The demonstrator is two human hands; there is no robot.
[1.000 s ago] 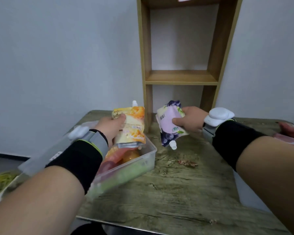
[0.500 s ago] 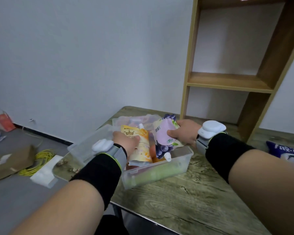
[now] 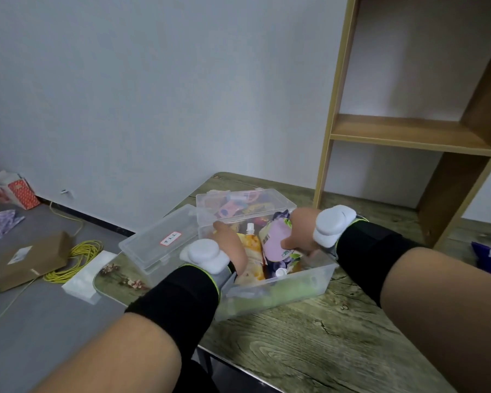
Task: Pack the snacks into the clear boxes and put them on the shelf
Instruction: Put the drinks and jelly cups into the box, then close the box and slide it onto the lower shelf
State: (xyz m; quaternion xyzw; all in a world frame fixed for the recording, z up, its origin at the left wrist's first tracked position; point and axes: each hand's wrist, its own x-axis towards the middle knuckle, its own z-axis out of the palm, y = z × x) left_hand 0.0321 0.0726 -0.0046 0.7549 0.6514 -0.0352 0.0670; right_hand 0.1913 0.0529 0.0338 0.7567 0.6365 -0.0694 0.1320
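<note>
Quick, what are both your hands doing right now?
Left hand: holding the orange pouch inside the clear box.
Right hand: holding the purple pouch.

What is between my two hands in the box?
In the head view, two pouches: the orange pouch at the left hand and the purple pouch gripped by the right hand.

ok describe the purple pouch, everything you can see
The purple pouch is a glossy pale-lilac bag with a grape print, a barcode near its upper end and a white cap at its low end. It is tilted, cap toward the camera, inside the near clear box, beside an orange pouch. The right hand holds it, thumb across its face.
</note>
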